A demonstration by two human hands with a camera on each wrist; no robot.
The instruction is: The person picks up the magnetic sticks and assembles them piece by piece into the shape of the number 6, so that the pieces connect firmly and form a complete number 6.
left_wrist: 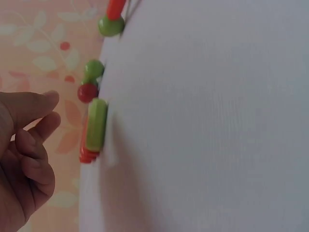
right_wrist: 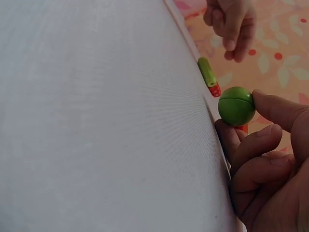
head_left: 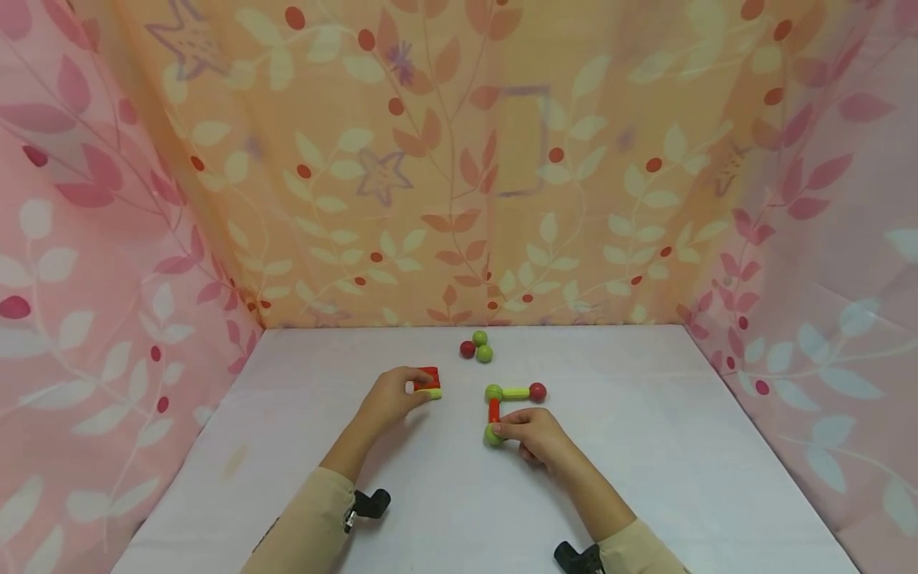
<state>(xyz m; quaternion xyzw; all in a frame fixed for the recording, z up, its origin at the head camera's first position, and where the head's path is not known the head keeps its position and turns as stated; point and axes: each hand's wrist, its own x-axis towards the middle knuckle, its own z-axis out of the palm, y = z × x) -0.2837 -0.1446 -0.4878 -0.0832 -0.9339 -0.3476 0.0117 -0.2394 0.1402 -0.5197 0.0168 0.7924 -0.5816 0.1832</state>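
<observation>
My right hand (head_left: pixel 538 437) pinches a green ball (right_wrist: pixel 236 106) between thumb and fingers. From this ball a red stick (head_left: pixel 494 410) runs up to a second green ball (head_left: pixel 493 391), where a light-green stick (head_left: pixel 515 394) branches right to a red ball (head_left: pixel 538 391). Together they form an L shape on the white table. My left hand (head_left: pixel 390 399) hovers beside a small row of loose sticks, several red (head_left: pixel 430 372) and one green (left_wrist: pixel 97 124). In the left wrist view its thumb and index finger come close together, apart from the sticks, with nothing between them.
Behind the joined pieces, a loose red ball (head_left: pixel 468 349) and two green balls (head_left: pixel 484 353) sit clustered near the far edge of the white table (head_left: pixel 610 478). Patterned cloth (head_left: pixel 445 199) hangs along the back and both sides.
</observation>
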